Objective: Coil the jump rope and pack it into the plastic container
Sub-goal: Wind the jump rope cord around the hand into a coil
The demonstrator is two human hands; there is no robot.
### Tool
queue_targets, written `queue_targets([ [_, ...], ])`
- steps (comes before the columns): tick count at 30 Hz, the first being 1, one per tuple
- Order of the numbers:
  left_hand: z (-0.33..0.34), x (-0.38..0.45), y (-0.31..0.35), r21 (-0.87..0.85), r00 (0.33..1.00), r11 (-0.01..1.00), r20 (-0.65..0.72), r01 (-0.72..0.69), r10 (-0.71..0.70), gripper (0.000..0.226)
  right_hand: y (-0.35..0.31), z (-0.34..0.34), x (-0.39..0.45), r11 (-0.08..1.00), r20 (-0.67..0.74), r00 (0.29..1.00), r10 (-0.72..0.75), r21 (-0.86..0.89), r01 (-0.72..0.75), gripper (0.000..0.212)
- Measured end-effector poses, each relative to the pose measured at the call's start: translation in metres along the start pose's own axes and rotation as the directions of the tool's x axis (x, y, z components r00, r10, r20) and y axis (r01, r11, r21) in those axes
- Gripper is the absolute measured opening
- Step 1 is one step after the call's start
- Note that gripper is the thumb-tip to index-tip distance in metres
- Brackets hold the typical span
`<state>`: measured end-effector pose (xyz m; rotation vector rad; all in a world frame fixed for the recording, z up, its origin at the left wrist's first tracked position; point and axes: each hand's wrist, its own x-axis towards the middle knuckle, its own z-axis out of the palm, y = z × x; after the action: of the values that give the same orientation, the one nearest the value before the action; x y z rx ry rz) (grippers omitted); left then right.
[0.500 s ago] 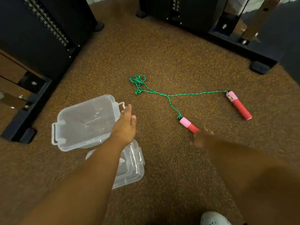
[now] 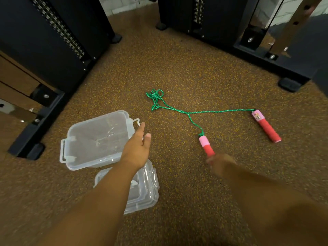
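Observation:
The jump rope lies on the brown speckled floor. Its green cord (image 2: 220, 111) runs from a small tangle (image 2: 155, 96) to two red and pink handles. The far handle (image 2: 266, 126) lies at the right. The near handle (image 2: 206, 146) lies in the middle, and my blurred right hand (image 2: 221, 163) is at its lower end, covering the tip; its grip is unclear. A clear plastic container (image 2: 97, 119) stands open at the left, with its lid (image 2: 145, 192) on the floor just below it. My left hand (image 2: 136, 150) hovers flat and open by the container's right edge.
Black gym machine frames stand at the left (image 2: 53, 41) and at the back right (image 2: 213, 20). Their base bars and rubber feet (image 2: 289, 84) reach onto the floor around the rope. Another base bar (image 2: 33, 132) lies just left of the container.
The view has tilted up slightly. My right hand stays at the near handle's end and my left hand stays by the container; the rope has not moved.

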<state>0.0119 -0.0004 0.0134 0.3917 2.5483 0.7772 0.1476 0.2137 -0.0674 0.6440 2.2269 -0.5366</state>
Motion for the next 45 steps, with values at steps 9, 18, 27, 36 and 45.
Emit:
queue_targets([
  [9, -0.040, 0.005, 0.046, -0.765, 0.914, 0.560, 0.093, 0.320, -0.395, 0.053, -0.066, -0.049, -0.083, 0.764, -0.131, 0.980, -0.151, 0.613, 0.200, 0.035],
  [18, -0.110, -0.037, 0.106, -0.798, 0.870, 0.348, 0.443, 0.492, -0.215, 0.050, -0.077, -0.048, -0.196, 0.647, -0.404, 0.741, -0.536, 0.367, 0.669, 0.042],
  [27, -0.157, -0.106, 0.158, -0.870, 0.931, 0.371, 0.364, 0.325, 0.037, 0.041, -0.062, -0.048, -0.225, 0.689, -0.437, 0.673, -0.597, 0.152, 0.709, 0.039],
  [36, -0.201, -0.183, 0.185, -0.889, 0.875, 0.408, 0.356, 0.209, 0.328, 0.051, -0.120, -0.130, -0.277, 0.465, -0.806, 0.453, -0.380, 0.257, 0.847, 0.040],
  [45, -0.212, -0.235, 0.190, -0.882, 0.869, 0.468, 0.272, 0.053, 0.414, 0.052, -0.145, -0.148, -0.334, 0.317, -0.793, 0.434, -0.428, 0.318, 0.894, 0.023],
])
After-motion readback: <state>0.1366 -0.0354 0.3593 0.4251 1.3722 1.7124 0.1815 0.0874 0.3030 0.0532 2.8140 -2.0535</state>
